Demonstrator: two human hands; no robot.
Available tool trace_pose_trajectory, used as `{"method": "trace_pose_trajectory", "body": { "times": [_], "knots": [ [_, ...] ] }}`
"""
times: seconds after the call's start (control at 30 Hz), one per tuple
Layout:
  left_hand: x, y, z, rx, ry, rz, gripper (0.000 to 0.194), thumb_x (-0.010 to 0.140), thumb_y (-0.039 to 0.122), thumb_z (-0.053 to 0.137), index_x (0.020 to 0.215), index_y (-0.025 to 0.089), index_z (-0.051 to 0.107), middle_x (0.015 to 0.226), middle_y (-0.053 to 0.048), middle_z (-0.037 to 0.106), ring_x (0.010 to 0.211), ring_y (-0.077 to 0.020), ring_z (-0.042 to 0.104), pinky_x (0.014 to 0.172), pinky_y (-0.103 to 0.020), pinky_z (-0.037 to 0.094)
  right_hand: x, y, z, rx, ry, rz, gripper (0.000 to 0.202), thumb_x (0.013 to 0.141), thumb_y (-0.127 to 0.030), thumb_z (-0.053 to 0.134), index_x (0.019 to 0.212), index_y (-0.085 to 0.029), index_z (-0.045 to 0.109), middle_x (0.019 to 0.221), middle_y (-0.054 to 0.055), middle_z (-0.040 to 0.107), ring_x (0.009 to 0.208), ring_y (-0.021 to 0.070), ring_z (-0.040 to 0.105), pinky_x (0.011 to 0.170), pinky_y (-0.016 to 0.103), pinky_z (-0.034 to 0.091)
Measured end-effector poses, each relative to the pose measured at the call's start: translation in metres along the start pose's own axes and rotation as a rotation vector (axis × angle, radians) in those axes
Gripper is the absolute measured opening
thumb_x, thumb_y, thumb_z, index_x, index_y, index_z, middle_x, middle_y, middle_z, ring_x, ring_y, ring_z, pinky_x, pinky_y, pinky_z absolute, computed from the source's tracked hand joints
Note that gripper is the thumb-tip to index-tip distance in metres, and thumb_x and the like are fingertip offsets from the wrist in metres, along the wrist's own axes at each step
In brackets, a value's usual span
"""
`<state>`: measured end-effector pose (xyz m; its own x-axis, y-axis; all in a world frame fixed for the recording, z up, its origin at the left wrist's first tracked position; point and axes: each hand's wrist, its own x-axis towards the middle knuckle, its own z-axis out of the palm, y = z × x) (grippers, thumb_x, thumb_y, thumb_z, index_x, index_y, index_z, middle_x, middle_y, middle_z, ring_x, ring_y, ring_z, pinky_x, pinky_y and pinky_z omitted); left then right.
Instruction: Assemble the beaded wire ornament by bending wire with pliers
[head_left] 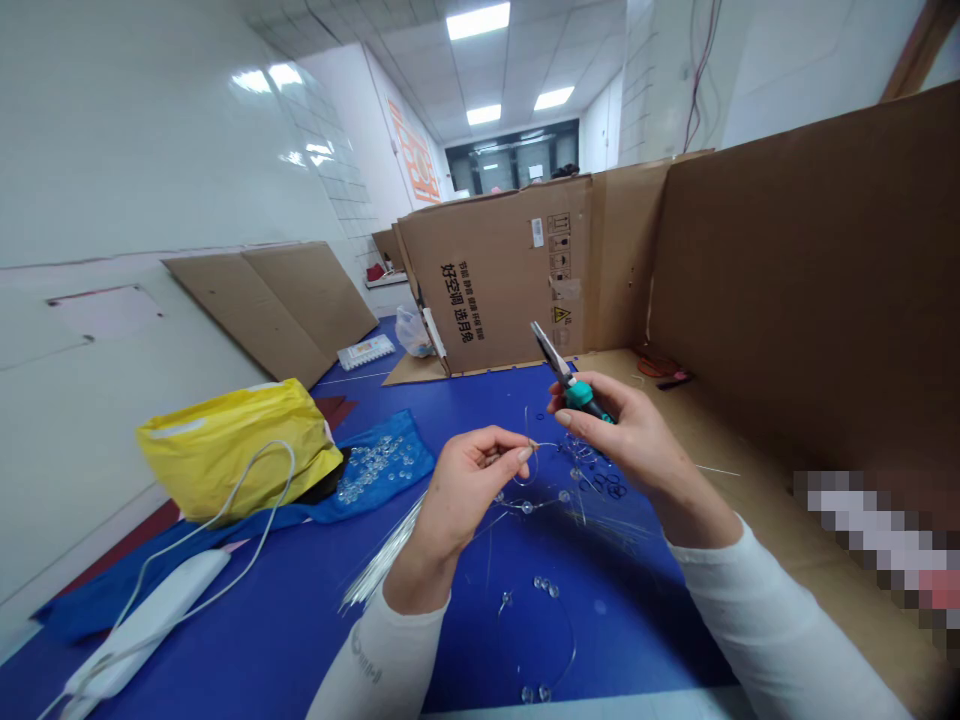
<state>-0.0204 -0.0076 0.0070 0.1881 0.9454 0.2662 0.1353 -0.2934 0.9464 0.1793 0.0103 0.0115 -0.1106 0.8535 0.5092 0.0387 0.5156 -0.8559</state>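
My left hand [472,475] pinches a thin wire [546,445] between thumb and fingertips, above the blue table. Clear beads [527,508] hang or lie along wire just below it; I cannot tell whether they join the held piece. My right hand [637,430] is closed round pliers [583,393] with green and black handles, their metal jaws pointing up and away to the left. Beneath the right hand lie dark rings [616,491] and tangled wire. A beaded wire loop [574,640] rests nearer to me. Left of my wrist is a bundle of straight wires [386,555].
Many clear beads [375,465] lie on a blue cloth [420,440] at left, beside a yellow bag [240,450]. A white power strip [150,625] with a looping cord is at front left. Cardboard [510,280] walls the back and right. A white tray [366,352] sits farther back.
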Motion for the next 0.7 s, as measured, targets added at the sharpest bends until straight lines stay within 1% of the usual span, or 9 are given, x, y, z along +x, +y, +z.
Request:
{"method": "trace_pose_trajectory", "body": {
  "times": [0.1, 0.2, 0.33, 0.4, 0.5, 0.7],
  "knots": [
    [0.000, 0.001, -0.003, -0.012, 0.028, -0.010, 0.015, 0.078, 0.030, 0.076, 0.081, 0.016, 0.077, 0.064, -0.002, 0.069, 0.063, -0.0136, 0.060, 0.063, -0.026, 0.047, -0.003, -0.002, -0.013, -0.228, -0.112, -0.080, 0.026, 0.084, -0.040, 0.073, 0.104, -0.023, 0.070, 0.096, 0.005, 0.073, 0.086, 0.0220, 0.066, 0.079, 0.036, 0.050],
    [0.000, 0.003, -0.006, -0.023, 0.051, -0.016, 0.015, 0.077, 0.030, 0.076, 0.080, 0.015, 0.077, 0.064, -0.002, 0.069, 0.062, -0.0133, 0.060, 0.063, -0.025, 0.047, -0.009, -0.007, -0.026, -0.439, -0.223, -0.156, 0.034, 0.086, -0.047, 0.073, 0.111, -0.024, 0.071, 0.101, 0.006, 0.074, 0.086, 0.0223, 0.066, 0.077, 0.035, 0.050],
    [0.001, 0.003, -0.010, -0.019, 0.083, -0.006, 0.013, 0.078, 0.028, 0.075, 0.082, 0.015, 0.077, 0.065, -0.002, 0.070, 0.062, -0.0129, 0.061, 0.062, -0.025, 0.046, -0.015, -0.015, -0.037, -0.635, -0.334, -0.190, 0.035, 0.091, -0.052, 0.067, 0.111, -0.024, 0.070, 0.097, 0.007, 0.073, 0.081, 0.0222, 0.065, 0.071, 0.035, 0.049],
    [0.001, 0.003, -0.013, -0.003, 0.105, 0.002, 0.013, 0.079, 0.028, 0.075, 0.082, 0.015, 0.077, 0.065, -0.002, 0.070, 0.062, -0.0127, 0.061, 0.061, -0.025, 0.045, -0.017, -0.017, -0.040, -0.706, -0.342, -0.214, 0.034, 0.094, -0.053, 0.064, 0.111, -0.024, 0.070, 0.097, 0.008, 0.072, 0.081, 0.0229, 0.065, 0.070, 0.035, 0.049],
    [0.000, 0.004, -0.017, 0.020, 0.136, 0.008, 0.013, 0.080, 0.028, 0.074, 0.082, 0.016, 0.077, 0.065, -0.002, 0.070, 0.062, -0.0126, 0.060, 0.060, -0.024, 0.045, -0.018, -0.017, -0.042, -0.775, -0.329, -0.271, 0.031, 0.096, -0.049, 0.060, 0.112, -0.024, 0.068, 0.100, 0.010, 0.072, 0.085, 0.0252, 0.066, 0.072, 0.038, 0.050],
    [0.000, 0.005, -0.020, 0.054, 0.162, 0.034, 0.013, 0.081, 0.029, 0.074, 0.081, 0.016, 0.077, 0.066, -0.002, 0.071, 0.062, -0.0122, 0.060, 0.059, -0.024, 0.044, -0.019, -0.014, -0.037, -0.877, -0.313, -0.357, 0.029, 0.097, -0.043, 0.059, 0.116, -0.022, 0.066, 0.105, 0.011, 0.070, 0.092, 0.0268, 0.067, 0.078, 0.041, 0.053]
  ]
}}
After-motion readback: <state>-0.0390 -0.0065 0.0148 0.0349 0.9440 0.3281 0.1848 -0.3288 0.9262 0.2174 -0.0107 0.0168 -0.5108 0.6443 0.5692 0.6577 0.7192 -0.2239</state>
